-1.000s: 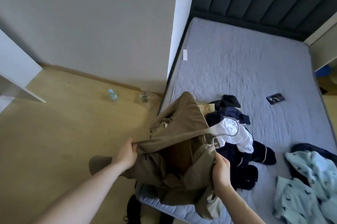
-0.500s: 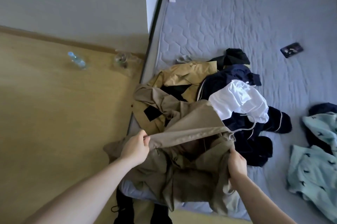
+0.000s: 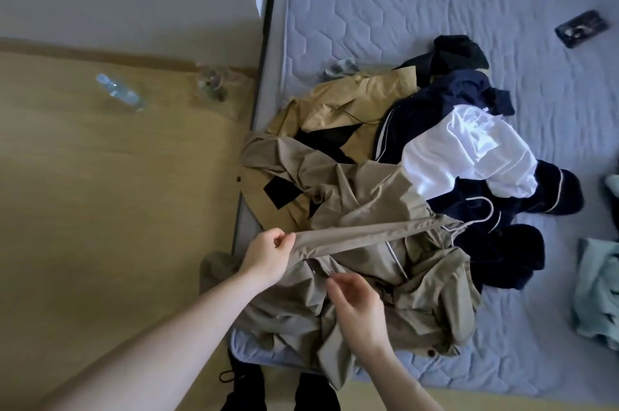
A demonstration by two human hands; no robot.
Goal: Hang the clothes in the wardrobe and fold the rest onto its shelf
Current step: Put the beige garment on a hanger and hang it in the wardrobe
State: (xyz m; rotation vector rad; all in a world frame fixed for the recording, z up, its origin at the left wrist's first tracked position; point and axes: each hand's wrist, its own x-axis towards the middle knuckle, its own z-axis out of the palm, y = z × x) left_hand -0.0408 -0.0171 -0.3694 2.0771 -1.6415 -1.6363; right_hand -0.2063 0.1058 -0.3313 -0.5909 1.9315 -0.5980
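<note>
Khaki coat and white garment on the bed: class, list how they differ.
The khaki coat is tan, on a hanger, and pinched by the left hand; the white garment is white, untouched, lying on dark clothes. Both are crumpled on the mattress.

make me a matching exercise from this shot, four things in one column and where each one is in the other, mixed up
Things:
1. water bottle
2. phone
3. wire hanger
4. left hand

Places or states:
A. lying on the bare mattress, far right
B. pinching the edge of the beige jacket
C. lying on the wooden floor
D. poking out of the beige jacket, over the navy clothes

Pairs: 1-C, 2-A, 3-D, 4-B
</note>
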